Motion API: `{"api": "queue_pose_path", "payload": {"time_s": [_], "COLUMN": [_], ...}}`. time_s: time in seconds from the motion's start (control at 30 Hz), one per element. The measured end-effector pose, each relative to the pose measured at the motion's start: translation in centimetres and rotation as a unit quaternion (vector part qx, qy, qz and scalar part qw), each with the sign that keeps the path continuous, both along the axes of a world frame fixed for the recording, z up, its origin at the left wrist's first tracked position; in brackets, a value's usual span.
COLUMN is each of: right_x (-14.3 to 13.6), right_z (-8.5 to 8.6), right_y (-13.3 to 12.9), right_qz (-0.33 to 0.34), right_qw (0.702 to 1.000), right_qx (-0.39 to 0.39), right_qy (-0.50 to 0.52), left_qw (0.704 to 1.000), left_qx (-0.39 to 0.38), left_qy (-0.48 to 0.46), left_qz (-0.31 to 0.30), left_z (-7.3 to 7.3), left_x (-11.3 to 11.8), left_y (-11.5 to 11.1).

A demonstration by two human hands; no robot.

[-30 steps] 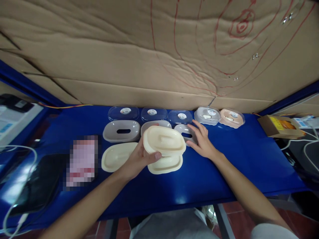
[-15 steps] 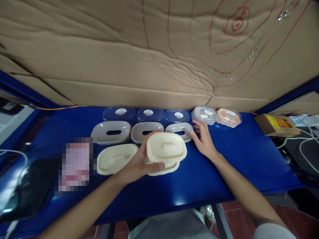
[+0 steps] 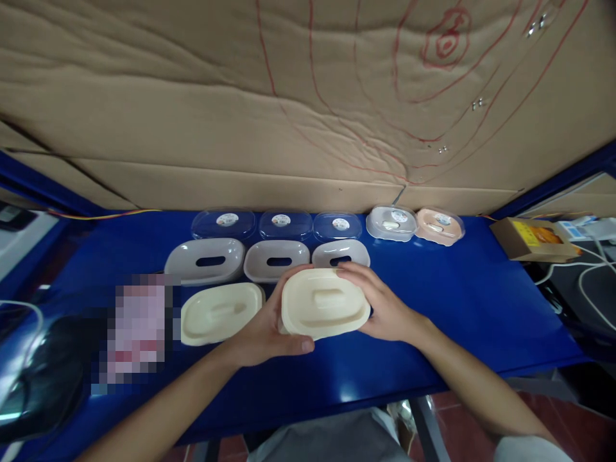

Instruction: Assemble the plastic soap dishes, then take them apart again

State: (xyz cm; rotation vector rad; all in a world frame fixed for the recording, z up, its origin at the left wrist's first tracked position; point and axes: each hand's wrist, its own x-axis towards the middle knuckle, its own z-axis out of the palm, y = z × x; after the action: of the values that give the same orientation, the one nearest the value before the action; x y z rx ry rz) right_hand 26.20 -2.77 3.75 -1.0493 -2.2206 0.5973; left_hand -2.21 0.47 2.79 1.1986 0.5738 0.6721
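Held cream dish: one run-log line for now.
left hand: grips cream dish | right hand: grips its right side | gray trays: row behind

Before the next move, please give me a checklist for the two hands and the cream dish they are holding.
1. Grip by both hands: ok. Left hand and right hand hold the cream oval plastic dish at opposite ends.
2. One hand free: not ok. Both are on the dish.
3. Space directly under the dish: cannot tell. The dish hides it.
4. Second cream oval dish lying on the blue table: ok, left of the held one.
5. Rightmost grey oval dish with a slot in full view: not ok. The right hand's fingers cover part of it.
6. Three clear oval plastic lids behind the grey dishes: ok.
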Motion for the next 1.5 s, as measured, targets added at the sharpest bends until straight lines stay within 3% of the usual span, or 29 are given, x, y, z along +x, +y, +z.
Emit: {"api": "queue_pose_path", "payload": {"time_s": [0.1, 0.2, 0.5, 0.6, 0.67, 0.77, 0.9, 1.0, 1.1, 1.3, 1.4, 1.5], "right_x": [0.8, 0.7, -1.2, -1.1, -0.4, 2.1, 6.6, 8.1, 7.2, 4.3, 4.6, 5.7], "right_z": [0.5, 1.0, -1.0, -0.8, 0.1, 2.1, 4.2, 4.3, 3.5, 1.8, 1.7, 1.9], "right_y": [0.1, -0.4, -1.0, -0.7, -0.5, -0.2, -0.4, -0.8, -0.9, -0.8, -0.9, -0.5], "right_qz": [0.021, 0.02, 0.009, 0.011, 0.005, -0.047, -0.077, -0.037, -0.039, -0.07, -0.062, -0.047], "right_qw": [0.998, 0.997, 0.998, 0.997, 0.997, 0.997, 0.991, 0.975, 0.955, 0.938, 0.934, 0.951], "right_qx": [-0.045, -0.076, 0.013, 0.027, 0.028, 0.015, -0.082, -0.172, -0.228, -0.241, -0.25, -0.214], "right_qy": [0.022, -0.027, -0.056, -0.065, -0.074, -0.063, -0.074, -0.132, -0.184, -0.24, -0.246, -0.216], "left_qw": [1.0, 1.0, 0.983, 0.97, 0.951, 0.892, 0.806, 0.75, 0.703, 0.683, 0.681, 0.678], "left_qx": [0.003, 0.023, 0.167, 0.216, 0.261, 0.375, 0.515, 0.585, 0.629, 0.647, 0.649, 0.654], "left_qy": [-0.01, -0.004, 0.07, 0.107, 0.165, 0.254, 0.283, 0.298, 0.33, 0.339, 0.34, 0.337], "left_qz": [-0.005, -0.004, -0.006, -0.009, 0.0, -0.001, -0.069, -0.077, -0.027, 0.012, 0.011, 0.006], "left_z": [-0.2, -0.3, -0.2, -0.5, -0.8, -1.3, -1.3, -1.1, -0.8, -0.3, -0.3, -0.4], "left_x": [0.2, 0.4, 0.4, 0.4, 0.4, 0.6, 0.9, 1.0, 1.0, 1.2, 1.3, 1.3], "left_y": [-0.2, -0.4, -1.2, -1.2, -0.9, -0.5, -0.3, -0.6, -0.8, -0.8, -0.8, -0.8]}}
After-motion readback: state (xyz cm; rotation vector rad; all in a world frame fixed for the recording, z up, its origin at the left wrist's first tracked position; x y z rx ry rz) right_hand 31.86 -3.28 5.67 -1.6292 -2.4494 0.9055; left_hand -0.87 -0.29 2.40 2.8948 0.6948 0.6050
